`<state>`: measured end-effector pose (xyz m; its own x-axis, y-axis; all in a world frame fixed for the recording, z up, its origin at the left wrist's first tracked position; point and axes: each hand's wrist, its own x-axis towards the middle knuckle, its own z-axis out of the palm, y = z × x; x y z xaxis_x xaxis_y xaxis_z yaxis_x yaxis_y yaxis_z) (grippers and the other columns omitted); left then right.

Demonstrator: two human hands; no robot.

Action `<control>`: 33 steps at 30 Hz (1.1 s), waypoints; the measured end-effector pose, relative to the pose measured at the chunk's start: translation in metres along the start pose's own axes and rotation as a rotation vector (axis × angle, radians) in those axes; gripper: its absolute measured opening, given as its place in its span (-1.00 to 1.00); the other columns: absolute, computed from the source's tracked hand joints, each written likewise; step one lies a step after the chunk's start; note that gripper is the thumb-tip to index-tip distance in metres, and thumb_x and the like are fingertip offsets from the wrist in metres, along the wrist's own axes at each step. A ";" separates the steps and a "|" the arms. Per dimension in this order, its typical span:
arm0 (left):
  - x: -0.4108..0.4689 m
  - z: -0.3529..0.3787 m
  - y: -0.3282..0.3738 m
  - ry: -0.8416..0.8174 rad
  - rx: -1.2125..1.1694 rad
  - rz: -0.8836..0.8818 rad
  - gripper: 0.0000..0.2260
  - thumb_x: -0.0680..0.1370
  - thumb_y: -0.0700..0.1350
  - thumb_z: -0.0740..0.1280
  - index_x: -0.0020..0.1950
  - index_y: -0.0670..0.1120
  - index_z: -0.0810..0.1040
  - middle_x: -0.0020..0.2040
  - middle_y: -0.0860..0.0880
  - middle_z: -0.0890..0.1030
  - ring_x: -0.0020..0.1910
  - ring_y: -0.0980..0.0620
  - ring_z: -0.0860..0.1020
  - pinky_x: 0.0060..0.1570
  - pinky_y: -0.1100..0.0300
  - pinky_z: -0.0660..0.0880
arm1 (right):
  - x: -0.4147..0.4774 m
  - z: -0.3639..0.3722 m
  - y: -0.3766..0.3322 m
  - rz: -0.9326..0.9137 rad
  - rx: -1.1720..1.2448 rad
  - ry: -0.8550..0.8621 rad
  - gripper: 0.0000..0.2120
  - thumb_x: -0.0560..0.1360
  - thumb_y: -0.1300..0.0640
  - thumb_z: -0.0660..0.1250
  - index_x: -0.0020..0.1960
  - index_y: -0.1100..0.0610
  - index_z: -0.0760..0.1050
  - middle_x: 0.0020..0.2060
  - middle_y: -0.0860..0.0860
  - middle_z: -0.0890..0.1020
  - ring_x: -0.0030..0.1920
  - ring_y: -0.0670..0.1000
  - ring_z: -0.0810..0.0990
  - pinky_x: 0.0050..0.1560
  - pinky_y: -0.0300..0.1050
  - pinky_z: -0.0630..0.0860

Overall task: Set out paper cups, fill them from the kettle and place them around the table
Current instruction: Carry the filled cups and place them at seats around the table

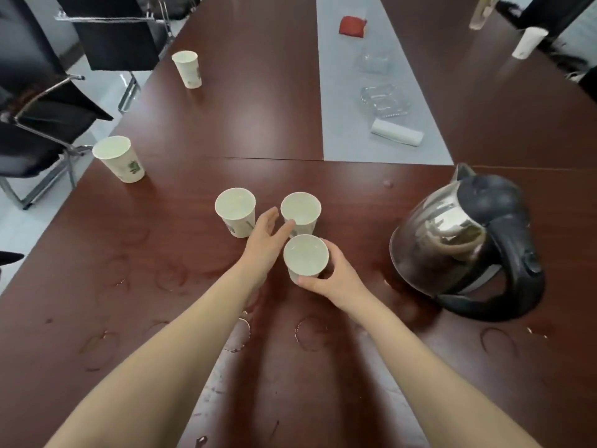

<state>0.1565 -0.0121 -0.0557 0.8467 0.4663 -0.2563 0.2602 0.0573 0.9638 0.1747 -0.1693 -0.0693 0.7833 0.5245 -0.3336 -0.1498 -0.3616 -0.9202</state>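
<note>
Wet rings [311, 333] on near table [97, 286]. Right hand [336, 279] wrapped around nearest cup [306, 257], thumb and fingers closed on its wall. Left hand [266, 237] open, fingers spread, reaching between left cup [235, 210] and middle cup [300, 211], thumb touching the latter; grips nothing. Kettle [468, 240] right, upright, lid shut. Farther left: edge cup [118, 158], then far cup [187, 68]. Far right: upside-down cup [529, 42]. Black chairs [48, 118] beyond left edge.

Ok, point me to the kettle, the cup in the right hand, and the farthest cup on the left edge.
kettle [452, 240], head view, on its steel body.
cup in the right hand [306, 255], head view, inside its open mouth.
farthest left cup [190, 74], head view, on its side wall.
</note>
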 end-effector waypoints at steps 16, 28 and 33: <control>0.059 0.013 -0.016 -0.117 0.090 0.025 -0.15 0.27 0.00 0.52 0.48 -0.04 0.20 0.23 0.06 0.48 0.23 0.08 0.47 0.10 0.26 0.42 | 0.023 0.019 0.010 -0.143 0.047 0.138 -0.29 0.07 0.05 0.55 0.13 -0.16 0.32 0.09 -0.21 0.52 0.11 -0.22 0.50 0.05 -0.44 0.40; 0.074 0.018 -0.031 -0.145 0.119 0.077 -0.20 0.20 0.05 0.58 0.34 -0.14 0.35 0.18 -0.16 0.55 0.17 -0.13 0.54 0.17 -0.11 0.51 | 0.019 0.017 0.017 -0.159 0.079 0.194 -0.30 0.04 -0.07 0.54 0.13 -0.14 0.37 0.09 -0.18 0.56 0.09 -0.24 0.53 0.04 -0.41 0.43; 0.072 0.022 -0.034 -0.128 0.071 0.094 -0.22 0.19 0.02 0.59 0.30 -0.20 0.36 0.14 -0.25 0.55 0.07 -0.14 0.56 0.00 0.08 0.57 | 0.012 0.007 0.019 -0.155 0.140 0.215 -0.33 0.07 0.05 0.57 0.12 -0.09 0.38 0.07 -0.13 0.56 0.05 -0.26 0.53 0.04 -0.38 0.44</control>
<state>0.2186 -0.0002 -0.1086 0.9199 0.3501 -0.1770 0.2056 -0.0459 0.9776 0.1768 -0.1642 -0.0923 0.9108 0.3848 -0.1495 -0.0884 -0.1718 -0.9812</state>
